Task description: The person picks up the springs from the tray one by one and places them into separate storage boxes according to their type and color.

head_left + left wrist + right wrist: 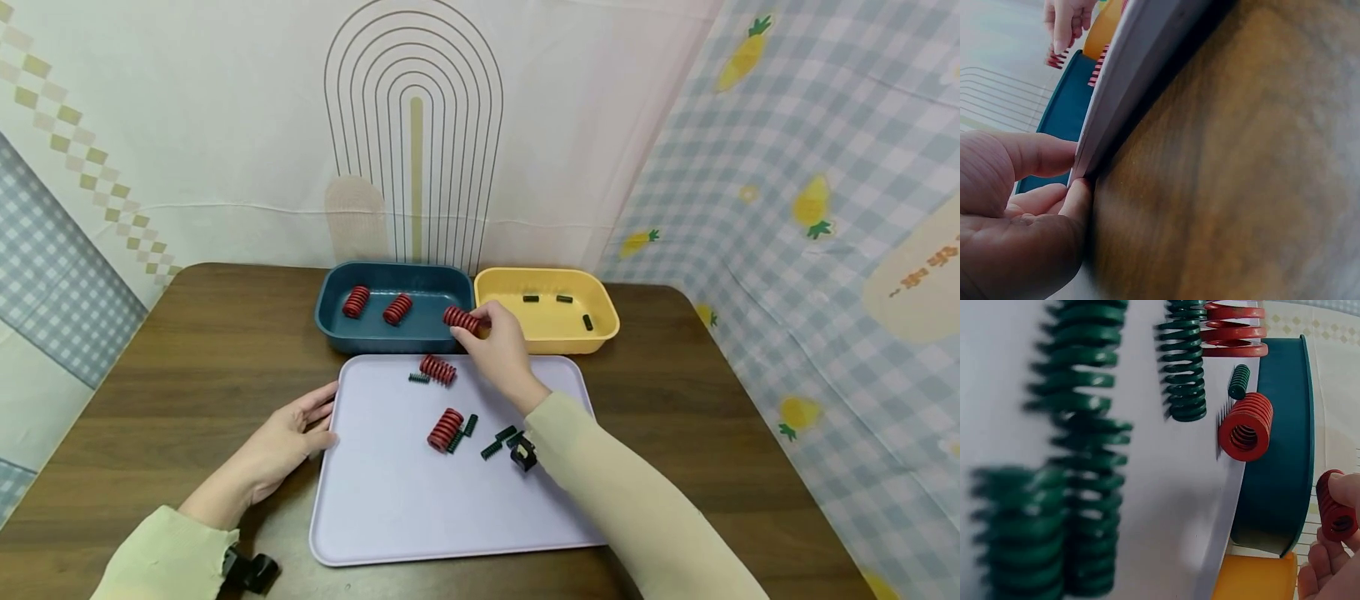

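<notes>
In the head view my right hand (498, 350) pinches a red coil spring (460, 319) above the right end of the dark blue bin (393, 343). The right wrist view shows this red spring (1337, 506) between thumb and fingers. My left hand (288, 437) rests against the left edge of the lilac tray (390, 508), its fingertips touching the rim, as the left wrist view also shows. On the tray lie two red springs, one near the far edge (438, 370) and one mid-tray (446, 430), plus several small green springs (491, 450).
Two red springs (397, 309) lie inside the blue bin. Beside it, a yellow bin (573, 344) holds three small dark green springs (565, 298). Both bins stand behind the tray on a brown wooden table (225, 333). A patterned cloth (262, 125) hangs behind.
</notes>
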Action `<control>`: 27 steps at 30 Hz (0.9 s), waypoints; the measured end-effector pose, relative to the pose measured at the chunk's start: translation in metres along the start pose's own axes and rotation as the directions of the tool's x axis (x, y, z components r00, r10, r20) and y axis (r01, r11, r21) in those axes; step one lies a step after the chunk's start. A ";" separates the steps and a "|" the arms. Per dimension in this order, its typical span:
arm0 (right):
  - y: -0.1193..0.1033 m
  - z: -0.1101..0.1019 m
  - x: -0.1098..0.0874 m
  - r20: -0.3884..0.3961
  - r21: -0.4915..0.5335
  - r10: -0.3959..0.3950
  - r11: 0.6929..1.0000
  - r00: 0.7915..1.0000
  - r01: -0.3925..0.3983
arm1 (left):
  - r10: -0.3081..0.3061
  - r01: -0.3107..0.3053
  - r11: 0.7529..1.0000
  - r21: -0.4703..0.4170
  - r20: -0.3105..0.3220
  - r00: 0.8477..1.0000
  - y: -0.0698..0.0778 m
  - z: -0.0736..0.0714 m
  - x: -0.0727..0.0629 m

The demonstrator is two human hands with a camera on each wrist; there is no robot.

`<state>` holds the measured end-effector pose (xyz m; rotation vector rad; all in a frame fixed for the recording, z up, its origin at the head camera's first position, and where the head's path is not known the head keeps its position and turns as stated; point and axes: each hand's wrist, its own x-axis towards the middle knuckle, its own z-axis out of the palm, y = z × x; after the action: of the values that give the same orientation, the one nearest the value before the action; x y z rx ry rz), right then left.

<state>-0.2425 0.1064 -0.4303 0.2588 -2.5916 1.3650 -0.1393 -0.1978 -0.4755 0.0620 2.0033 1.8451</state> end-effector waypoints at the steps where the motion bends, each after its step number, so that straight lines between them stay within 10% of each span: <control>1: -0.001 0.001 0.001 0.003 -0.008 -0.007 1.000 1.000 0.007 | -0.003 0.003 1.000 -0.004 -0.003 1.000 0.000 0.000 0.000; 27: 0.001 0.016 0.010 0.034 -0.153 -0.029 0.988 0.999 0.034 | 0.001 -0.001 1.000 -0.015 0.002 1.000 -0.003 -0.001 0.001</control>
<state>-0.2542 0.0930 -0.4377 0.2973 -2.6886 1.1530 -0.1395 -0.1986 -0.4786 0.0604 1.9884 1.8603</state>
